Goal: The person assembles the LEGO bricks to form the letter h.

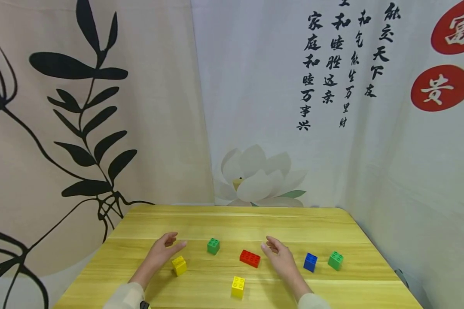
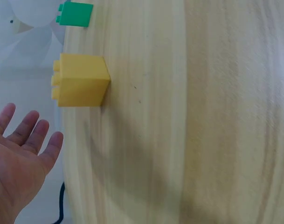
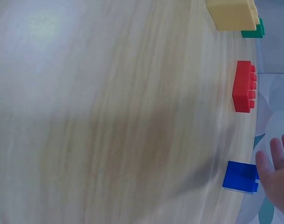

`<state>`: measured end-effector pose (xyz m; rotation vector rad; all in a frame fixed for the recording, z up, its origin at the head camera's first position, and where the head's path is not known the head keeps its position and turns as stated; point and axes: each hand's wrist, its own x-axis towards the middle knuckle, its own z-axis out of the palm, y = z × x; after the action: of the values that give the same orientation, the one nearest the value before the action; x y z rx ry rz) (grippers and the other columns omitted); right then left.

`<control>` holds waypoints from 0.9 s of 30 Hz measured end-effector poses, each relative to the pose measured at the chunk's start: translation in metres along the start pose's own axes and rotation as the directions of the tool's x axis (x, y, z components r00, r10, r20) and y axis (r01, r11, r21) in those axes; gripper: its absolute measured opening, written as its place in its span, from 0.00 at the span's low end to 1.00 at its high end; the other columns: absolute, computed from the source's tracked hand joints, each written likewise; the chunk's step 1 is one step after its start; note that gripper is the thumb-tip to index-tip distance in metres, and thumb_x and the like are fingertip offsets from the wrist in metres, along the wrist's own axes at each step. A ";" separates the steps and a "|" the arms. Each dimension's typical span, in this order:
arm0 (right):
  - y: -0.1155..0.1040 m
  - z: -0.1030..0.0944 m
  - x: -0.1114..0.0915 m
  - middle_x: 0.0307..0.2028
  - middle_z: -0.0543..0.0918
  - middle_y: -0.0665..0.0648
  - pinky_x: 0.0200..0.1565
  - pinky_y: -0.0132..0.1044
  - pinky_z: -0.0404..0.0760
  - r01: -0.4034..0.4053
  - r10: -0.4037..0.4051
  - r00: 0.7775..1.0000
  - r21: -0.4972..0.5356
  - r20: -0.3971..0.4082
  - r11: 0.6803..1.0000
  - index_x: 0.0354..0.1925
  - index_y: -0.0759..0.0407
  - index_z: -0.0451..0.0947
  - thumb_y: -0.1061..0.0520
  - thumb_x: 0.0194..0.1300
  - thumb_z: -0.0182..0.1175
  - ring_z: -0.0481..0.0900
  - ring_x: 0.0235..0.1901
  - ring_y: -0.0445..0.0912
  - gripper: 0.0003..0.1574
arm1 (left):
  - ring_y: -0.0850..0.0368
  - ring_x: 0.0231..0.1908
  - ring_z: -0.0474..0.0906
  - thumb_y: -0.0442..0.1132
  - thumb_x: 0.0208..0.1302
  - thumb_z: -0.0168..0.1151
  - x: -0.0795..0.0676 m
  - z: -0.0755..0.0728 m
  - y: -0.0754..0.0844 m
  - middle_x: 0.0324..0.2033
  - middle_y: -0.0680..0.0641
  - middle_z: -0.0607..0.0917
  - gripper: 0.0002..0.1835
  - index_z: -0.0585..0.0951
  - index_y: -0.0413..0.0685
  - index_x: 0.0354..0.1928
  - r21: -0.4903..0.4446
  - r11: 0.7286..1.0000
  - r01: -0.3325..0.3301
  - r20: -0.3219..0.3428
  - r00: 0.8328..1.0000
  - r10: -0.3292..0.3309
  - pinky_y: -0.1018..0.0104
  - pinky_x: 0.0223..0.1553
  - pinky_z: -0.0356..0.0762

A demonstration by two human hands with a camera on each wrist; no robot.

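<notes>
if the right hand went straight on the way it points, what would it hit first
Ahead of the right hand, the way looks free over the tabletop, up to the lotus cloth; the red brick sits off to the left, though depth is hard to judge.

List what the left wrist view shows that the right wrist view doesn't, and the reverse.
Left wrist only: the left hand, the left yellow block, a dark curved line.
Right wrist only: the right hand, red block, blue block, another yellow block.
Both: the wooden table, the pale flower print and a green block, apparently the same one.
</notes>
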<state>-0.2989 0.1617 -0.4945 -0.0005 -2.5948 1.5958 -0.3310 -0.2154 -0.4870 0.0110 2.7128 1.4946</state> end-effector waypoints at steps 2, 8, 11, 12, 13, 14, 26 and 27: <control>0.000 0.002 -0.002 0.63 0.76 0.65 0.60 0.55 0.76 0.006 -0.006 1.000 0.016 0.013 1.000 0.67 0.59 0.68 0.34 0.68 0.55 0.74 0.62 0.61 0.42 | 0.33 0.67 0.64 0.64 0.61 0.62 -0.001 0.000 -0.003 0.67 0.31 0.69 0.45 0.64 0.41 0.71 -0.002 1.000 0.008 0.003 1.000 -0.008 0.39 0.64 0.68; 0.003 0.008 -0.006 0.62 0.77 0.64 0.60 0.54 0.75 0.028 -0.029 0.998 0.025 0.056 0.999 0.64 0.59 0.71 0.34 0.68 0.56 0.76 0.61 0.58 0.39 | 0.34 0.65 0.67 0.63 0.60 0.64 -0.002 0.000 -0.012 0.66 0.32 0.71 0.45 0.65 0.39 0.69 -0.003 1.000 0.010 0.006 1.000 -0.010 0.40 0.63 0.69; 0.004 0.012 -0.009 0.61 0.78 0.64 0.60 0.54 0.76 0.035 -0.038 0.996 0.032 0.078 0.999 0.63 0.60 0.72 0.34 0.67 0.57 0.77 0.60 0.58 0.39 | 0.34 0.65 0.68 0.62 0.60 0.65 -0.003 -0.001 -0.015 0.65 0.32 0.71 0.45 0.66 0.39 0.69 -0.007 1.000 0.014 0.015 1.000 -0.013 0.40 0.62 0.69; 0.004 0.013 -0.010 0.61 0.78 0.64 0.60 0.54 0.76 0.032 -0.035 0.996 0.038 0.088 0.999 0.63 0.60 0.72 0.34 0.67 0.57 0.77 0.59 0.57 0.39 | 0.34 0.64 0.68 0.62 0.60 0.65 -0.004 -0.001 -0.016 0.65 0.32 0.72 0.45 0.66 0.39 0.69 -0.008 1.000 0.014 0.019 1.000 -0.014 0.40 0.62 0.70; 0.004 0.014 -0.011 0.61 0.78 0.64 0.59 0.54 0.76 0.028 -0.032 0.995 0.046 0.096 0.999 0.63 0.61 0.72 0.35 0.67 0.57 0.77 0.59 0.57 0.39 | 0.35 0.64 0.68 0.61 0.60 0.65 -0.005 -0.001 -0.017 0.64 0.32 0.72 0.44 0.66 0.38 0.69 -0.008 1.000 0.015 0.020 1.000 -0.015 0.40 0.62 0.70; 0.004 0.015 -0.012 0.61 0.78 0.64 0.59 0.54 0.76 0.022 -0.028 0.994 0.053 0.104 0.998 0.63 0.61 0.72 0.35 0.67 0.57 0.77 0.59 0.57 0.39 | 0.35 0.64 0.68 0.61 0.60 0.65 -0.005 -0.001 -0.018 0.64 0.33 0.72 0.44 0.66 0.38 0.69 -0.010 1.000 0.017 0.023 1.000 -0.017 0.40 0.62 0.70; 0.004 0.026 -0.020 0.55 0.82 0.62 0.56 0.50 0.79 -0.005 -0.009 0.989 0.093 0.149 0.996 0.58 0.62 0.76 0.41 0.67 0.61 0.79 0.55 0.54 0.33 | 0.37 0.62 0.71 0.54 0.60 0.69 -0.016 -0.002 -0.031 0.62 0.34 0.74 0.40 0.68 0.37 0.67 -0.012 0.999 0.037 0.031 0.999 -0.037 0.42 0.60 0.72; 0.004 0.026 -0.021 0.56 0.82 0.62 0.56 0.51 0.79 -0.011 -0.004 0.987 0.098 0.158 0.995 0.59 0.62 0.75 0.40 0.66 0.62 0.79 0.55 0.54 0.34 | 0.37 0.61 0.72 0.54 0.59 0.69 -0.016 -0.001 -0.032 0.62 0.34 0.74 0.41 0.68 0.37 0.67 -0.008 0.999 0.043 0.031 0.999 -0.043 0.42 0.59 0.72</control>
<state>-0.2803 0.1389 -0.5111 0.1341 -2.6268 1.7928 -0.3148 -0.2343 -0.5129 -0.0245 2.6650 1.4822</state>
